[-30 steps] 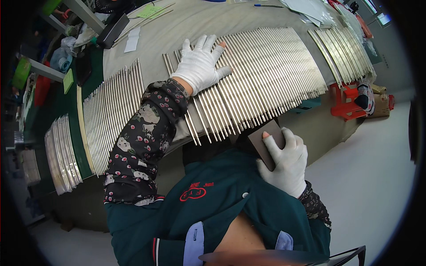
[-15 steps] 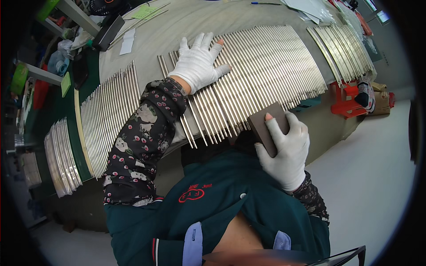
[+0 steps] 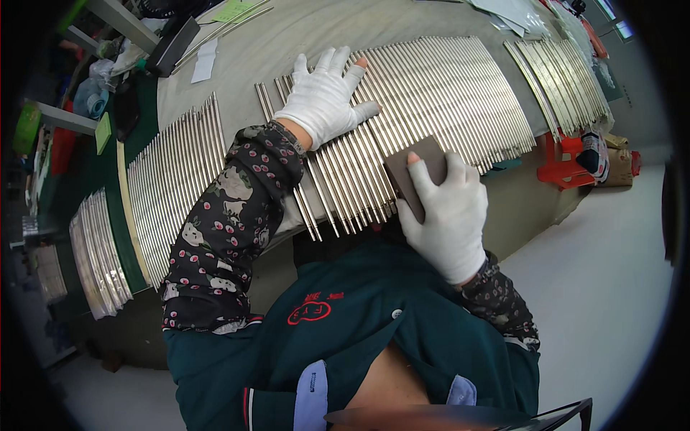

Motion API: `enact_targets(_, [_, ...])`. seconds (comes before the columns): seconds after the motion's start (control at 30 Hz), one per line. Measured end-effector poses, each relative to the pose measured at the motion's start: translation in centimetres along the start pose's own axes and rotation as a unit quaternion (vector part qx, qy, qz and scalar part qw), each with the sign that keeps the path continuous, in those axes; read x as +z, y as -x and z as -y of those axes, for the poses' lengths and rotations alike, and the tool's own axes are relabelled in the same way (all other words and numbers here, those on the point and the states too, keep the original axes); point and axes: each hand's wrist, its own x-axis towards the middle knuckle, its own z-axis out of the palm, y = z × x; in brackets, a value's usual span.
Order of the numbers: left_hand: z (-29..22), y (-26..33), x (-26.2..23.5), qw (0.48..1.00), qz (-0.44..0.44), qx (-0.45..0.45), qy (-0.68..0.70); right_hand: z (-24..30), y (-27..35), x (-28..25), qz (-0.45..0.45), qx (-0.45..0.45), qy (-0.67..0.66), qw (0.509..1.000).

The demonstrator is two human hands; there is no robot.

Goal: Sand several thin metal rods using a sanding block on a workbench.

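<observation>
A wide row of thin shiny metal rods lies side by side across the table in front of me. My left hand, in a white glove with a bare fingertip showing, rests flat on the rods with its fingers spread. In my right hand, gloved the same way, is a dark grey-brown sanding block. Thumb and fingers grip the block's sides, and it sits on the near part of the rods. The block's underside is hidden.
More rods lie to the left, beside plastic-wrapped bundles. Another group of rods is at the right, above a red stool. A white paper slip and a black box are at the back left.
My right hand has moved the sanding block away from me and slightly left, from the rods' near ends further onto them. My left hand stays spread in nearly the same place.
</observation>
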Motion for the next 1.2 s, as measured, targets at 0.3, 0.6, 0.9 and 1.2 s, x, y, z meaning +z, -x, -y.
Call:
enact_targets(0.3, [0.2,0.0,0.2,0.999,0.025,-0.020,-0.005,-2.3,6.2,-3.1,0.035,0.027,-0.046,0.998])
enact_targets(0.6, [-0.3,-0.7,-0.4,1.000,0.000,0.020,-0.008,-2.6,7.3,-2.6,0.046,0.062,-0.045,0.996])
enact_targets(0.9, [-1.5,-1.4,0.5,0.999,0.006,0.041,0.020,-2.7,6.3,-1.0,0.029,0.068,-0.080,0.994])
enact_targets(1.2, [-2.1,-1.8,0.3,0.999,0.007,0.038,0.024,-4.5,7.4,-1.9,0.032,0.094,-0.091,0.991])
